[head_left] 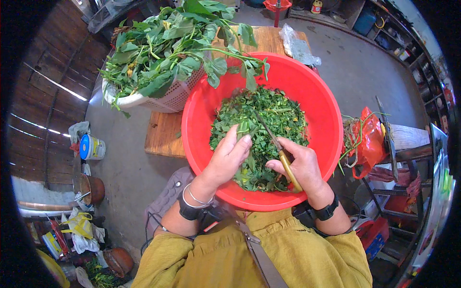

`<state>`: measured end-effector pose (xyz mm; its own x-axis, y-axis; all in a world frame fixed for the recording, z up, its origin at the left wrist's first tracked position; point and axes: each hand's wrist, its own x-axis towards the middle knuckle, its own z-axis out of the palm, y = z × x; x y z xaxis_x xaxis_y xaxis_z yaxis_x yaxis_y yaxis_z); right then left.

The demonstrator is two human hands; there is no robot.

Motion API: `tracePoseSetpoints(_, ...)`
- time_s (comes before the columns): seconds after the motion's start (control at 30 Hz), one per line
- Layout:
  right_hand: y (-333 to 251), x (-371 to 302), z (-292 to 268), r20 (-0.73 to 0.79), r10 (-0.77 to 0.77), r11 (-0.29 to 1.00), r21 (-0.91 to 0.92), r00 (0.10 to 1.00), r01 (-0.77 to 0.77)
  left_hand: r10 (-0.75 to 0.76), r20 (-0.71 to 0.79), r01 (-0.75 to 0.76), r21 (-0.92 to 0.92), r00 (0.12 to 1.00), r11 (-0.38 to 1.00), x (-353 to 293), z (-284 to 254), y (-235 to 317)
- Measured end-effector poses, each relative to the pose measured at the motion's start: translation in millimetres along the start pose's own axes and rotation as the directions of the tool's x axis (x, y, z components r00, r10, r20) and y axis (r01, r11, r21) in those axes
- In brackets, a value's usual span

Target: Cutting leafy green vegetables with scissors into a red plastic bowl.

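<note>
Down in the red basin (317, 103), the left hand (229, 158) pinches a small bunch of greens (247, 129) between thumb and fingers, above the heap of chopped leaves (269, 120) filling the basin's middle. Just beside it, the right hand (300, 165) is clenched around the yellow handle of a knife (276, 144), blade pointing at the pinched stems. Behind, a white basket (168, 98) of uncut leafy stalks sits on the wooden table (163, 137), overhanging its far left edge.

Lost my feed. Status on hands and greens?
Left hand pinching leafy stems. Right hand gripping yellow-handled scissors. Chopped greens fill round red plastic basin. Nothing obstructing.
</note>
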<state>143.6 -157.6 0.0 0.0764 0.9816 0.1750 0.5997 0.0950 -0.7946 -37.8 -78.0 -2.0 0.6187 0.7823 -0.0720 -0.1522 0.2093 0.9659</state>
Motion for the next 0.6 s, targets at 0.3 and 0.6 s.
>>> tracePoseSetpoints(0.3,5.8,4.5,1.1,0.082,-0.140,0.983,-0.108,0.987,0.148,-0.059,0.058,0.058,0.024,0.997,0.998,0.4,-4.2,-2.9)
tracePoseSetpoints(0.6,2.2,2.3,-1.2,0.076,-0.116,0.986,-0.115,0.990,0.124,-0.098,0.034,0.087,0.237,0.995,0.968,0.7,-1.6,-0.4)
